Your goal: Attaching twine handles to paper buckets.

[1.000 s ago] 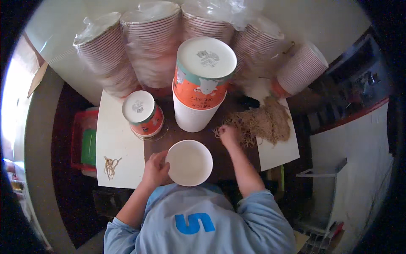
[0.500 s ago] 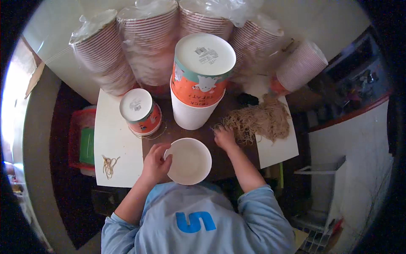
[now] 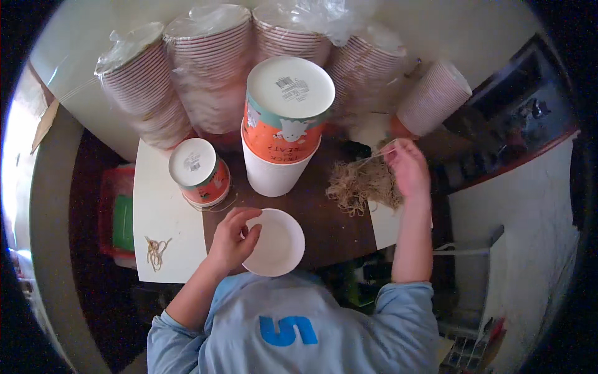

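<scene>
The left hand (image 3: pixel 232 240) grips the rim of a round white paper bowl (image 3: pixel 278 243) on the dark wooden table (image 3: pixel 324 224). Right of the bowl, the right hand (image 3: pixel 408 168) pinches one strand from a tangled pile of tan rubber bands (image 3: pixel 358 186). Beyond the bowl stand a tall upturned orange cup stack (image 3: pixel 280 131) and plastic-wrapped ribbed cup stacks (image 3: pixel 212 68).

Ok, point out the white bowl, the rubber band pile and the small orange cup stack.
white bowl (image 3: pixel 280 244), head view, on its bare inside.
rubber band pile (image 3: pixel 358 185), head view, on the middle of the tangle.
small orange cup stack (image 3: pixel 194 163), head view, on its white top.
</scene>
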Action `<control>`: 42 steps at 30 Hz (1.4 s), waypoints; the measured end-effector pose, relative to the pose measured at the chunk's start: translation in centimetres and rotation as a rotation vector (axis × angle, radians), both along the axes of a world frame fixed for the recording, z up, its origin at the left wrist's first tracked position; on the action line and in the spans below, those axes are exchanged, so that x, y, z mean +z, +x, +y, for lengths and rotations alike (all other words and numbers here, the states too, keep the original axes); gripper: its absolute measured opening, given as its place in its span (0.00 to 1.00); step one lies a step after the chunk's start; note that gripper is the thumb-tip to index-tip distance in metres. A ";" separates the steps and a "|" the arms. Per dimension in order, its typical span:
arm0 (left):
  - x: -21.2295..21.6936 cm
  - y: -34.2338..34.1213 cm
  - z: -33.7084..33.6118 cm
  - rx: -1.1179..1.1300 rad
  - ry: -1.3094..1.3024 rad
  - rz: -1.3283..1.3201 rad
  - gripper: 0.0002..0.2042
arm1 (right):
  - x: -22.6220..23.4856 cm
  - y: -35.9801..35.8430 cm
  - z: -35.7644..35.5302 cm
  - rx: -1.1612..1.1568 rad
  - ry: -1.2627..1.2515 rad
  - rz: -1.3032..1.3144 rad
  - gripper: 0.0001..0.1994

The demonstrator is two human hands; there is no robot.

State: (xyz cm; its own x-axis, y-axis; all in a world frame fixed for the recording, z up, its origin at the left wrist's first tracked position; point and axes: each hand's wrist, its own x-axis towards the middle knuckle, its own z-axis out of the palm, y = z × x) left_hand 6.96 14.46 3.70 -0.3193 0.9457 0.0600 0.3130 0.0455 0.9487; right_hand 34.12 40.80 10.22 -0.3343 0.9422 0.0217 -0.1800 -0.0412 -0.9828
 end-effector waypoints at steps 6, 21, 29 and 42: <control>1.5 0.3 0.7 -0.089 0.006 0.008 0.12 | 9.5 0.9 -2.4 0.094 0.170 0.196 0.06; 5.9 2.7 3.7 -0.633 0.019 -0.390 0.13 | 7.0 -6.1 -11.6 0.625 -0.078 -0.171 0.03; 0.4 -0.8 -2.4 -0.454 -0.288 -0.785 0.10 | 4.8 -1.6 -9.7 0.481 -0.140 -0.216 0.01; 2.1 0.3 -2.5 -0.273 -0.215 -0.882 0.09 | 0.2 -6.2 -15.3 0.632 0.600 -0.609 0.32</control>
State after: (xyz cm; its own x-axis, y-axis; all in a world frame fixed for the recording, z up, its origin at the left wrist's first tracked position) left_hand 7.25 11.97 5.82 0.0674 0.9572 -0.2816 -0.4875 0.2779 0.8277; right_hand 27.88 25.54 10.42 -0.8704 0.4841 0.0896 0.2335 0.5662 -0.7905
